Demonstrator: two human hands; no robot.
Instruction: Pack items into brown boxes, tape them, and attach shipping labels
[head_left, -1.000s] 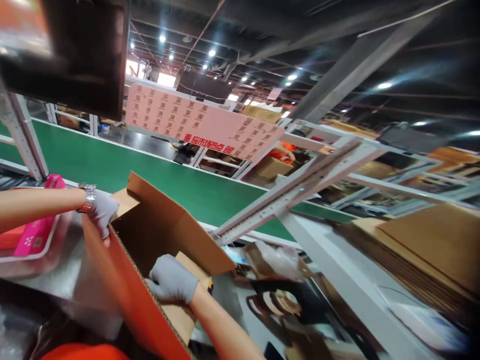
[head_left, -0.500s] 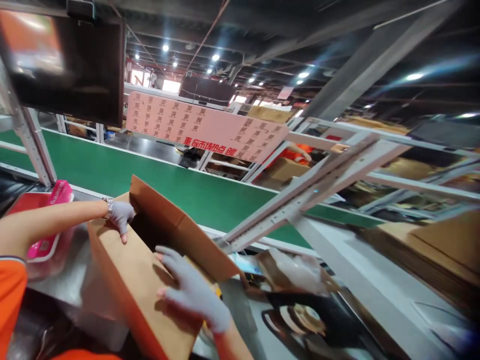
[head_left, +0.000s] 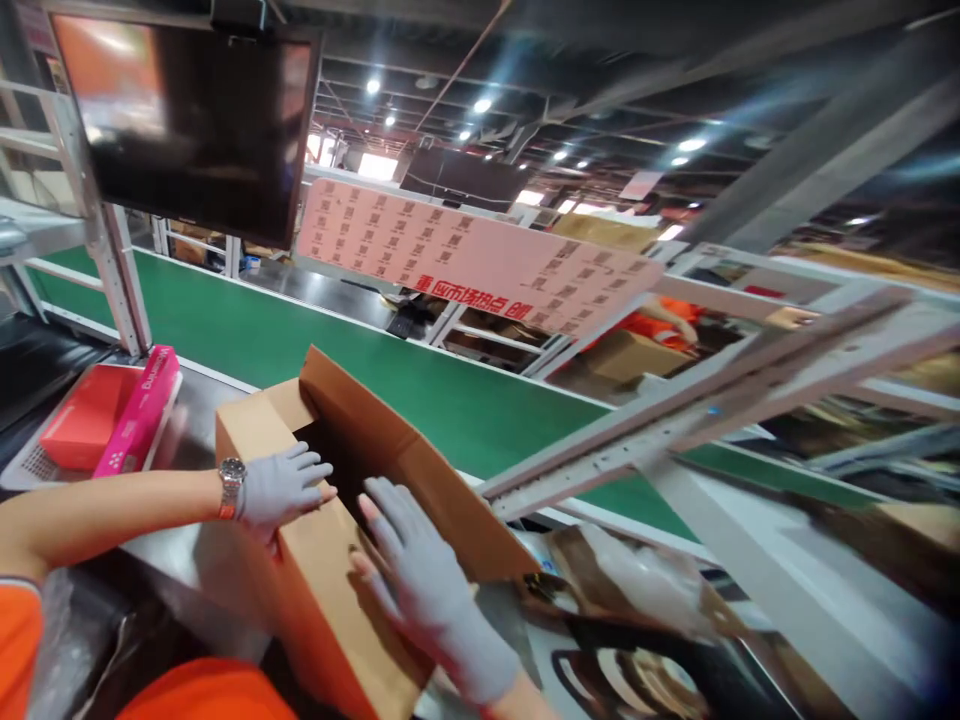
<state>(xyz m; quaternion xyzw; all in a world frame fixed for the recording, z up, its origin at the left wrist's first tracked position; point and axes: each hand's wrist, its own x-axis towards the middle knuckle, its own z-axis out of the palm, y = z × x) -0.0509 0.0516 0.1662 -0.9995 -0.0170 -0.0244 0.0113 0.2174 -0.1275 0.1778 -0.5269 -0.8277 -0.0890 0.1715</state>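
Matt brown corrugated cardboard forms the box, pressed by hands gloved in grey knitted cloth. At nine o'clock, glossy pink packaging is seen. The worktop appears as dull brushed metal.

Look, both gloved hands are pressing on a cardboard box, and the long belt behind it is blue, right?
Nearly. The left hand and right hand do rest on the cardboard box, but the head view shows the belt behind it is green, not blue.
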